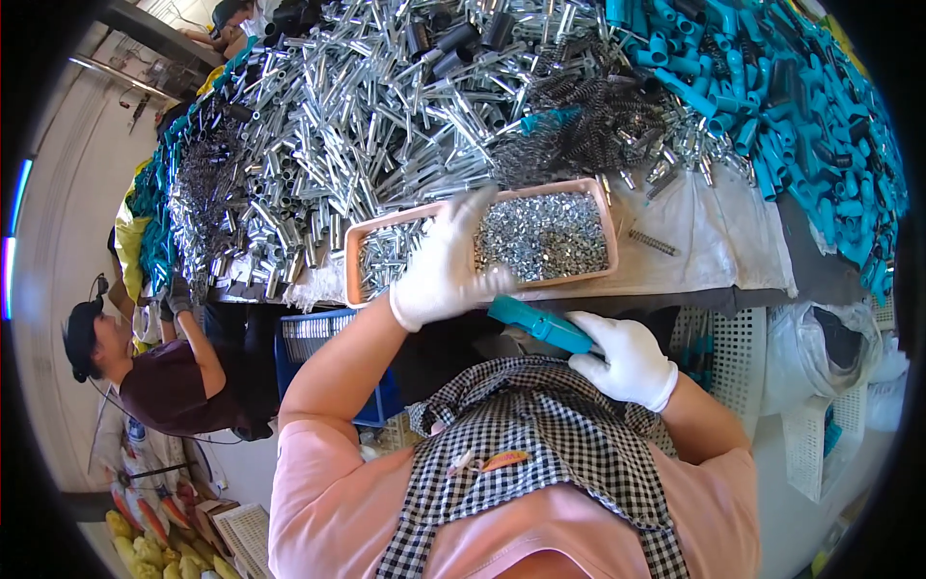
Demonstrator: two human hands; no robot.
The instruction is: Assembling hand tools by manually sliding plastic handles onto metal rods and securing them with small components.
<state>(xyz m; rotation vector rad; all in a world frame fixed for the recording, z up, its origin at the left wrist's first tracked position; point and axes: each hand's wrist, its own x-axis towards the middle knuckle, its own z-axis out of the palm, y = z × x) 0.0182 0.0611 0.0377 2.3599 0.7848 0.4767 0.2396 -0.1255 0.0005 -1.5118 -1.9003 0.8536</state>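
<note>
My left hand (444,265), in a white glove, is over the peach-coloured tray (521,284). Its fingers look spread apart, though motion smears their tips; nothing shows between them. The tray holds small shiny metal pieces (545,232) on its right side and short metal pins (381,253) on its left. In front of my body, just below the table's near edge, my right hand (629,362), also white-gloved, is closed round one end of a teal plastic handle-shaped part (540,325). That part lies tilted, its free end pointing toward my left hand.
Metal tubes (338,125) are heaped across the table, with dark springs (608,116) beside them. Teal plastic parts (772,96) pile up at right. A loose spring (653,241) lies on the cloth. Another person (164,372) works at left; white crates (743,357) stand below.
</note>
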